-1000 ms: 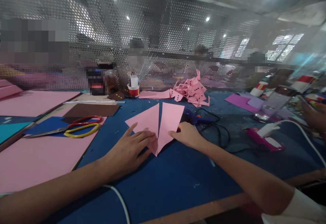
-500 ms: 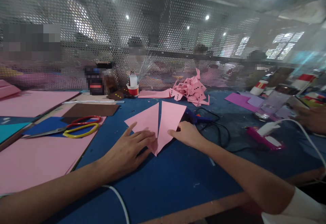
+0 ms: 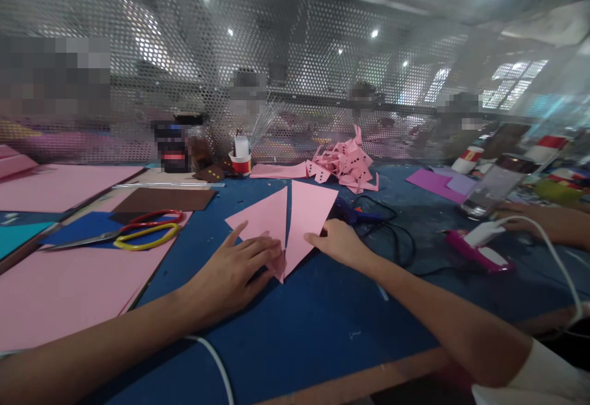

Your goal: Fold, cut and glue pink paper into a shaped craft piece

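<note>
A folded sheet of pink paper (image 3: pixel 311 217) rests on the blue table, its two flaps divided by a narrow slit that runs down to a point nearest me. My left hand (image 3: pixel 244 257) lies on the left flap with its fingers stretched out, pressing near the lower point. At the right flap's outer edge, my right hand (image 3: pixel 338 242) pinches the paper, thumb on top and the other fingers mostly hidden beneath. Just beyond that hand is a blue glue gun (image 3: pixel 362 213) with a black cord.
Scissors (image 3: pixel 147 230) with red and yellow handles lie left on coloured sheets. Behind stand a pile of pink cut-outs (image 3: pixel 348 162) and a paper cup (image 3: pixel 240 162). On the right are a magenta power strip (image 3: pixel 479 251), a clear bottle (image 3: pixel 498 187) and another person's hand (image 3: pixel 520 214).
The right flap's top edge has shifted very slightly, while my hands stay nearly in place. At the right, the other person's hand has moved left and down, close to the clear bottle.
</note>
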Demonstrator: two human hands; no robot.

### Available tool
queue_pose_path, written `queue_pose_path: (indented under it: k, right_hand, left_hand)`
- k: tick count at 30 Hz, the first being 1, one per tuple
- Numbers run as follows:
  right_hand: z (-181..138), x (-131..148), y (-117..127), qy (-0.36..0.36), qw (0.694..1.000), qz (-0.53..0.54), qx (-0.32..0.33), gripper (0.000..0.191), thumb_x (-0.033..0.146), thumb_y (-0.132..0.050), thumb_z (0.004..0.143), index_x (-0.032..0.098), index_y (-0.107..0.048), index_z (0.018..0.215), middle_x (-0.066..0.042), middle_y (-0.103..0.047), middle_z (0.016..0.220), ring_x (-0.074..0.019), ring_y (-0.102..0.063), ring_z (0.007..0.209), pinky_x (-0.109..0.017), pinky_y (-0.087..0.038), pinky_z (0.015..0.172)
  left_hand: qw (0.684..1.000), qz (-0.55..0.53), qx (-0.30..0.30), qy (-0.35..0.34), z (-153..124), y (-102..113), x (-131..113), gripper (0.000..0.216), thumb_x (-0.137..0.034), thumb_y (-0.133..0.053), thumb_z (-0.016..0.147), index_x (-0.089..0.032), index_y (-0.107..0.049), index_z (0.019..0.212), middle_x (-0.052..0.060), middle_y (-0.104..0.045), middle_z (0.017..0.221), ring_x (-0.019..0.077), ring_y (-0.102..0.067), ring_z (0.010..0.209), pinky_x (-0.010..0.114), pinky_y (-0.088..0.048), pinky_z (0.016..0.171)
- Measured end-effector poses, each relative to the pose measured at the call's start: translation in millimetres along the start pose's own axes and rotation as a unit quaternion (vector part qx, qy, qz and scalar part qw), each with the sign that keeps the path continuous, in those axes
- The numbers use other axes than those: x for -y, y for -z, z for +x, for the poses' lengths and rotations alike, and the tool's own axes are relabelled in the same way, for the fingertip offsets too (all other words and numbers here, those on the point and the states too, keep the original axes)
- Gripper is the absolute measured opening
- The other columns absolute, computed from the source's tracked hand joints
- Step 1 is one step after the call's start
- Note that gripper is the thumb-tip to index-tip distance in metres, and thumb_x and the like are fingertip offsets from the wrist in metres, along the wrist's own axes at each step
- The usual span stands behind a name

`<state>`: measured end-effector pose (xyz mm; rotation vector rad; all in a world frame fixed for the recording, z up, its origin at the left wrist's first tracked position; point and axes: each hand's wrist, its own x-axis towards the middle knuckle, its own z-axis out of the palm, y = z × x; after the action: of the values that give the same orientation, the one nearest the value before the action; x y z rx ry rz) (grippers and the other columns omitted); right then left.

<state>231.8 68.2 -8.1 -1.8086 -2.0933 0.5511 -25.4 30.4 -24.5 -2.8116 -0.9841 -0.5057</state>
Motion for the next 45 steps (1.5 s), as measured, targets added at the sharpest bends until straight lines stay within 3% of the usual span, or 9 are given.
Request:
queue_pose_path:
  k: [14,25,34,45]
  right_hand:
    - [-0.6,0.3,1.4,0.001,1.0,0.029,-0.004,0.032,0.045,-0.063,0.086,0.015,-0.075,0.083,-0.012,-0.075,0.084,-0.0221,-0.068,0.077,-0.026,-0.045,0.065]
    - [-0.6,1.3,1.0,0.001,1.0,0.013,-0.008,0.033,0.046,-0.063,0.087,0.015,-0.076,0.085,-0.012,-0.075,0.086,-0.0233,-0.069,0.08,-0.027,-0.045,0.067]
    - [0.5,0.2,-0.8,0.005,1.0,0.007,-0.004,0.032,0.045,-0.062,0.086,0.016,-0.074,0.081,-0.01,-0.074,0.083,-0.0211,-0.067,0.075,-0.026,-0.041,0.063]
    - [-0.3,-0.2,0.0,0.007,1.0,0.008,-0.006,0.034,0.046,-0.061,0.087,0.015,-0.074,0.081,-0.01,-0.074,0.083,-0.0207,-0.067,0.075,-0.026,-0.04,0.063]
  left_hand:
    - [1.0,-0.012,0.01,0.012,-0.7,-0.9,1.4,0.034,-0.029,-0.047,0.101,-0.026,-0.054,0.135,0.004,-0.063,0.139,0.0232,-0.054,0.133,0.055,-0.015,0.122]
    - [0.998,-0.01,0.036,0.042,9.6,5.0,-5.4,0.036,-0.037,-0.046,0.102,-0.029,-0.055,0.136,0.003,-0.063,0.136,0.0233,-0.053,0.13,0.049,-0.024,0.119]
    - [0.999,0.005,0.042,0.022,9.7,2.7,-5.2,0.034,-0.034,-0.044,0.103,-0.029,-0.056,0.135,0.001,-0.062,0.137,0.0235,-0.051,0.133,0.053,-0.008,0.124]
    - [0.999,0.009,0.036,0.012,10.0,2.6,-4.9,0.031,-0.034,-0.045,0.103,-0.029,-0.058,0.132,0.002,-0.063,0.136,0.0242,-0.054,0.131,0.053,-0.008,0.124]
